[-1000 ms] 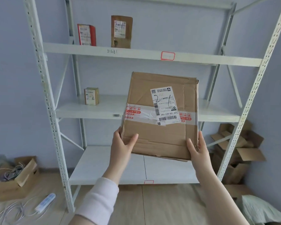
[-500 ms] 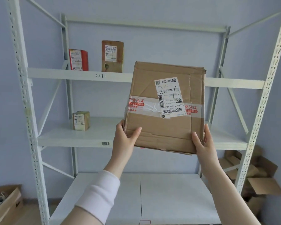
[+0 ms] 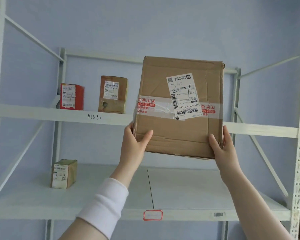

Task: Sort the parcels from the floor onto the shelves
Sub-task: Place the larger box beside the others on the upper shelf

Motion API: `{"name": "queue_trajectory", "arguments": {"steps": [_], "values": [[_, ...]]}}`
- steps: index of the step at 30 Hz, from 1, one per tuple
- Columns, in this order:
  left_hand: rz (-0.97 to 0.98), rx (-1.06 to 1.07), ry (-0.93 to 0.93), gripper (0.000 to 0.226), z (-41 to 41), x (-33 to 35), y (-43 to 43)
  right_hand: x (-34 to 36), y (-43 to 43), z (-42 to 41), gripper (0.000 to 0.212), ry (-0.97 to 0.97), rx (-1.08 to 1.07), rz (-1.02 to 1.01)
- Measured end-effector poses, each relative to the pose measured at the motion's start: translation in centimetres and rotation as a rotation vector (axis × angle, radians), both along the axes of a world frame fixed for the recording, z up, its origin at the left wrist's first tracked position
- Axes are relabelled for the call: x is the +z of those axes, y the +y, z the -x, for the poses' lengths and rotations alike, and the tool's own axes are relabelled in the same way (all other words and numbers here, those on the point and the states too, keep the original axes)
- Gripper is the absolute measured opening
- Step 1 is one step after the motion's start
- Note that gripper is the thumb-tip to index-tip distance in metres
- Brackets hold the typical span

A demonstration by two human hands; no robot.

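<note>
A large brown cardboard parcel (image 3: 177,135) with a white label marked "2-1" and red-printed tape is held up in front of the white metal shelf rack (image 3: 42,116). My left hand (image 3: 134,144) grips its lower left corner, thumb on the front face. My right hand (image 3: 222,148) grips its lower right corner the same way. The parcel hangs at the height of the upper shelf, tilted slightly, and hides part of that shelf's front edge.
On the upper shelf stand a red parcel (image 3: 71,97) marked "2-1" and a brown parcel (image 3: 113,94). A small brown box (image 3: 62,174) marked "2-2" sits at the left of the lower shelf (image 3: 189,193). Diagonal braces cross both rack sides.
Both hands have lifted the parcel from the lower shelf level up to the upper shelf level. The view has risen and moved closer; the floor is out of sight.
</note>
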State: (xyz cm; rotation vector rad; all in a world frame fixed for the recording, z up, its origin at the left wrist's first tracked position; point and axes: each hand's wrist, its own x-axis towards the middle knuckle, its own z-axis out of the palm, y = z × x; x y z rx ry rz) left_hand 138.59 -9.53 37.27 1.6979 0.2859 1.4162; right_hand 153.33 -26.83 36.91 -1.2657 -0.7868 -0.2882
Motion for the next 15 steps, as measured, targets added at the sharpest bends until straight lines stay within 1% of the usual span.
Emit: {"name": "queue_trajectory", "arguments": {"steps": [7,12,15], "values": [[-0.080,0.008,0.000,0.055,-4.7,5.1,5.3,4.8,4.6,-4.9,0.064,-0.045,-0.006,-0.046],[-0.092,-0.016,-0.009,0.069,-7.9,8.0,8.5,7.5,7.5,-8.4,0.064,-0.074,-0.010,-0.054],[-0.126,0.005,-0.001,0.061,-9.7,9.2,9.7,8.7,9.4,-10.9,0.065,-0.092,0.013,-0.051]]}}
